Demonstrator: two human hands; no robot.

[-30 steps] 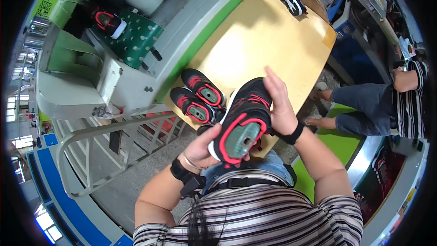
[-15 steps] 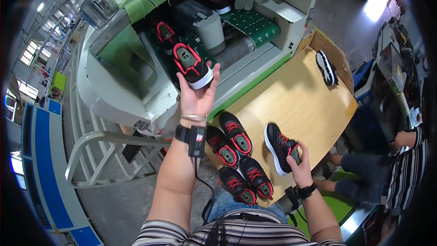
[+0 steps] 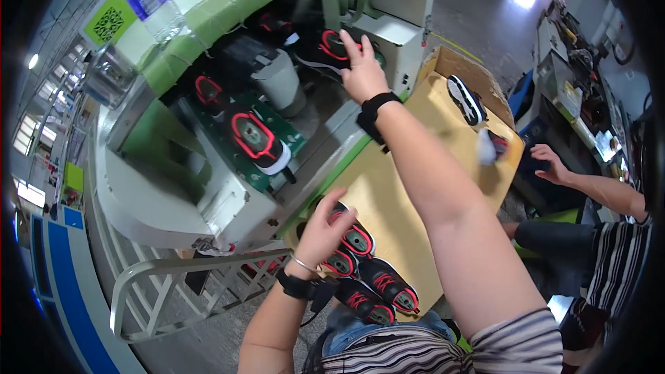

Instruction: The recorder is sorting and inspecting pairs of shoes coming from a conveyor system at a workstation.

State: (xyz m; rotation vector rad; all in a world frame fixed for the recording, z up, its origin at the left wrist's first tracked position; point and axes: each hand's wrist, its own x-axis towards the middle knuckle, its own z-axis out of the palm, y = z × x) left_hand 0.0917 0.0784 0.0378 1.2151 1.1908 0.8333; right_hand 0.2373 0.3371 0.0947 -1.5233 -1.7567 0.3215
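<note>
My right hand (image 3: pixel 365 73) reaches into the machine, fingers stretched out, at the heel end of a black sneaker (image 3: pixel 320 55) with red collar trim on the right-hand belt. Whether the fingers touch the shoe I cannot tell. My left hand (image 3: pixel 324 230) is empty, thumb and fingers apart, just above several black and red sneakers (image 3: pixel 391 282) at the table's near end; it partly hides some of them. On the left-hand green belt lies another sneaker (image 3: pixel 255 140), white sole at its near end, with a further one (image 3: pixel 209 91) behind it.
The wooden table (image 3: pixel 374 190) has a cardboard edge at its far end. There lie a sneaker on its side (image 3: pixel 466 100) and a motion-blurred one (image 3: pixel 492 147), near a co-worker's open hand (image 3: pixel 551 164). A bottle (image 3: pixel 154 0) and metal pot (image 3: pixel 109 77) stand atop the machine; a white rail (image 3: pixel 201 263) runs left.
The left sneaker has left my left hand for the left belt; that hand has drawn back. My right hand brought its sneaker from the table to the right belt. A blurred sneaker has appeared.
</note>
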